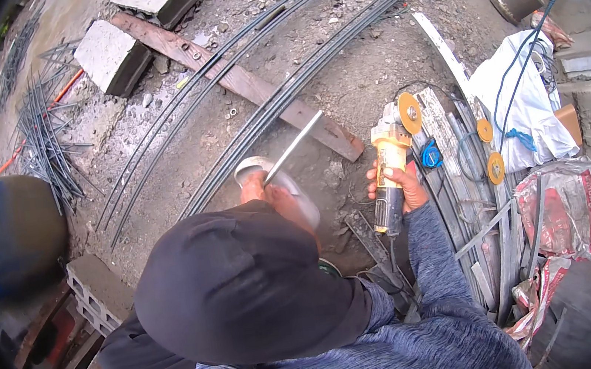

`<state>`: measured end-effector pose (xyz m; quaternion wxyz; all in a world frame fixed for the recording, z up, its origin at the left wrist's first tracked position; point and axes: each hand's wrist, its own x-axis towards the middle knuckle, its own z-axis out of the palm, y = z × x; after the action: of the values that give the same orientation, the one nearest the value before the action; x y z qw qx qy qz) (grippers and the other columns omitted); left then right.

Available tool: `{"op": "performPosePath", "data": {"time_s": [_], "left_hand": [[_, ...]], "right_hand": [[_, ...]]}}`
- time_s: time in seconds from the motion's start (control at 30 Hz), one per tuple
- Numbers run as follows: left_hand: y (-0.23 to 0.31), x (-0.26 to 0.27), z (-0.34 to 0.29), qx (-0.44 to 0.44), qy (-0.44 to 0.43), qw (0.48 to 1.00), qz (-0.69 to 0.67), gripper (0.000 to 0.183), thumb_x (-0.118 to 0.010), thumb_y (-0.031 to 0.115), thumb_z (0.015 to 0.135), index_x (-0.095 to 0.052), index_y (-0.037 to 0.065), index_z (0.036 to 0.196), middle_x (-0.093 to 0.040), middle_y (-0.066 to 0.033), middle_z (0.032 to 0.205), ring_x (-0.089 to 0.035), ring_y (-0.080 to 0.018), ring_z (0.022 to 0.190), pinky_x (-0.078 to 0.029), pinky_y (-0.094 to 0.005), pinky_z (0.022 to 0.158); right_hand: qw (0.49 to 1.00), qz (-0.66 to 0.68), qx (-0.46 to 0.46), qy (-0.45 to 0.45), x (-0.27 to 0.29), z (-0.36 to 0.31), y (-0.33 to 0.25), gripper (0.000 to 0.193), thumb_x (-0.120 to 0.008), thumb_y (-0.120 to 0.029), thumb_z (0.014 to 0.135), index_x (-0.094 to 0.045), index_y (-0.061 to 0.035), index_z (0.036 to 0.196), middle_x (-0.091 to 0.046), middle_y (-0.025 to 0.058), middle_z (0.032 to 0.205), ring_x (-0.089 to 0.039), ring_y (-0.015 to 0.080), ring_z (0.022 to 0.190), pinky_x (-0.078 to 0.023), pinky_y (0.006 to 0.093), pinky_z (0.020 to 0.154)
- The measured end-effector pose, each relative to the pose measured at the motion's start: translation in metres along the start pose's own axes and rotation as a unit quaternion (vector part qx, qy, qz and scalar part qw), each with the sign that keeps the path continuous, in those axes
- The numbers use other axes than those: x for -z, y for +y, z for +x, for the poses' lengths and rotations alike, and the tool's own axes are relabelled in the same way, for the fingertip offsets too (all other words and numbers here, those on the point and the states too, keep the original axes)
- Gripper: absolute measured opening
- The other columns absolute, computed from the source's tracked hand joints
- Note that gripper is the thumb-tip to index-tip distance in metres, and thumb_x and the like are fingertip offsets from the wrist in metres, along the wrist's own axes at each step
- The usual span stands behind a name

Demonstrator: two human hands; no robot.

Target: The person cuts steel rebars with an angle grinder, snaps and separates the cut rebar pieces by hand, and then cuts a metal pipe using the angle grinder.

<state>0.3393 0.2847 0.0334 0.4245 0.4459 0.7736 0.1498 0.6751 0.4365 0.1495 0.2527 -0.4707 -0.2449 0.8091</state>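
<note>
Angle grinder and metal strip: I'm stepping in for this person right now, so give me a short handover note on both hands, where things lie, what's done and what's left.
Right hand: gripping the yellow angle grinder by its body, disc up and away from the work.
Left hand: holding a flat metal strip that slants up over the dirt ground.
Nearby: long rebar and a wooden plank ahead, spare discs and scrap metal to the right.
Done: no cut visible on the strip.
Left: grinder is not touching the strip yet.
</note>
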Motion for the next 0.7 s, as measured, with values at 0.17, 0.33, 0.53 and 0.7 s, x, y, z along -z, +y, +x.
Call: {"op": "performPosePath", "data": {"time_s": [0.17, 0.33, 0.53, 0.7], "left_hand": [[-0.003, -0.007, 0.002, -0.001, -0.006, 1.000, 0.019, 0.052, -0.069, 0.018, 0.095, -0.055, -0.005, 0.140, -0.068, -0.0167, 0.127, -0.064, -0.0276, 0.115, -0.049, -0.0392, 0.100], [0.008, -0.016, 0.002, -0.015, 0.001, 1.000, -0.010, 0.054, -0.070, 0.019, 0.095, -0.055, -0.005, 0.141, -0.068, -0.0172, 0.130, -0.064, -0.0282, 0.117, -0.049, -0.0396, 0.102], [0.020, 0.085, -0.006, 0.060, 0.145, 0.934, -0.320, 0.043, -0.069, 0.015, 0.097, -0.060, -0.001, 0.136, -0.073, -0.0110, 0.112, -0.068, -0.0199, 0.096, -0.055, -0.0331, 0.082], [0.104, 0.269, -0.100, -0.075, 0.331, 0.865, -0.369, 0.033, -0.067, 0.023, 0.102, -0.065, 0.009, 0.132, -0.072, -0.0036, 0.113, -0.062, -0.0055, 0.088, -0.046, -0.0207, 0.076]], "right_hand": [[0.998, -0.004, 0.060, 0.014, -0.007, 0.021, -0.011, 0.046, -0.069, -0.034, 0.093, -0.055, -0.0012, 0.122, -0.069, 0.0137, 0.094, -0.071, 0.0233, 0.078, -0.062, 0.0388, 0.068], [0.976, -0.054, 0.206, 0.050, -0.028, 0.017, -0.035, 0.043, -0.069, -0.027, 0.093, -0.053, 0.0010, 0.122, -0.066, 0.0154, 0.100, -0.070, 0.0240, 0.080, -0.062, 0.0390, 0.068], [0.981, 0.158, 0.045, -0.104, -0.047, 0.040, -0.057, 0.039, -0.071, -0.022, 0.091, -0.054, -0.0013, 0.120, -0.066, 0.0195, 0.114, -0.070, 0.0288, 0.088, -0.064, 0.0432, 0.077], [0.954, 0.264, 0.049, -0.131, -0.074, 0.035, -0.069, 0.037, -0.074, -0.021, 0.088, -0.056, -0.0016, 0.114, -0.066, 0.0195, 0.118, -0.071, 0.0287, 0.092, -0.063, 0.0453, 0.083]]}}
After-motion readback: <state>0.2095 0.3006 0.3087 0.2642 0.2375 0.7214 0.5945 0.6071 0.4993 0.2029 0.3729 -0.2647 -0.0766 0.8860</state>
